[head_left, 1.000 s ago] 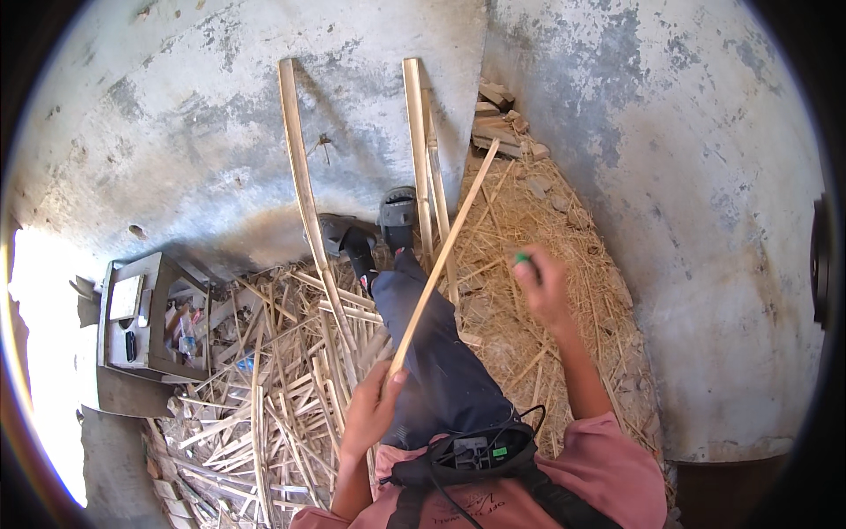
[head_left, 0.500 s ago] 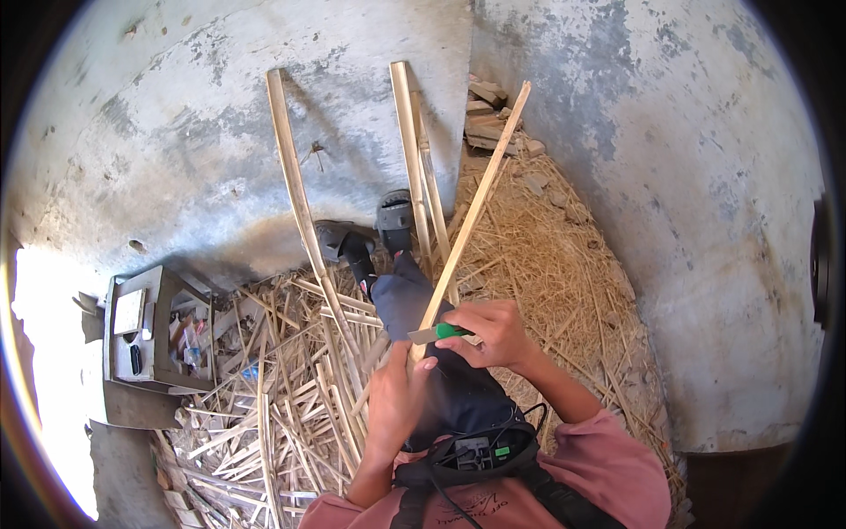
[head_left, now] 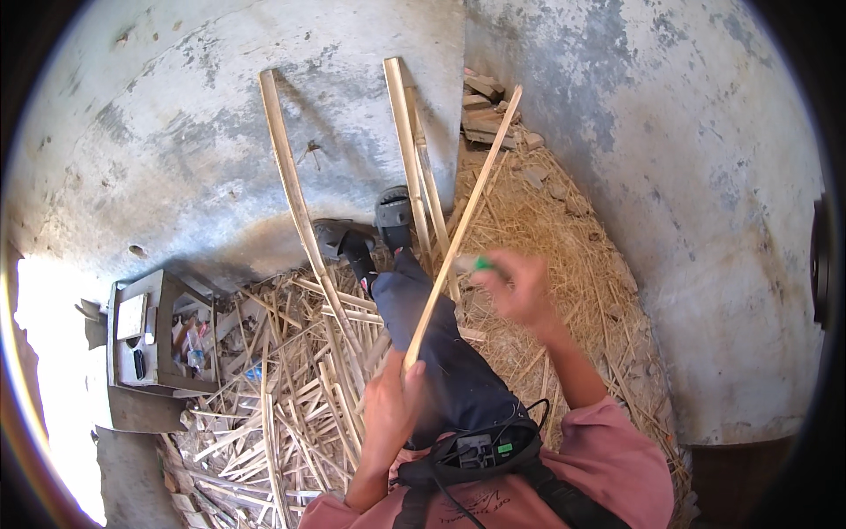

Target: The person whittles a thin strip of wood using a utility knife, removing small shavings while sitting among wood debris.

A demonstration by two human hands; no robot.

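My left hand [head_left: 392,397] grips the lower end of a long pale split-wood strip [head_left: 463,226], which slants up and to the right over my dark trousers. Just right of the strip, my right hand [head_left: 515,286], blurred by motion, is closed on a green-handled knife [head_left: 483,264] with a smeared blade pointing left toward the strip. My outstretched legs end in black footwear [head_left: 392,210] near the wall. Longer strips [head_left: 286,159] lean against the wall on either side of my feet.
Cut strips [head_left: 242,432] lie piled at the left, straw-like shavings [head_left: 573,256] at the right. A small wooden cabinet [head_left: 159,370] holding clutter stands at the left by a bright opening. Wooden blocks or broken bricks [head_left: 483,119] sit in the corner between weathered walls [head_left: 670,176].
My right hand first swung down onto the strip with the blade, then moved up and rightward along it. The strip's top has shifted rightward and upward since a second ago.
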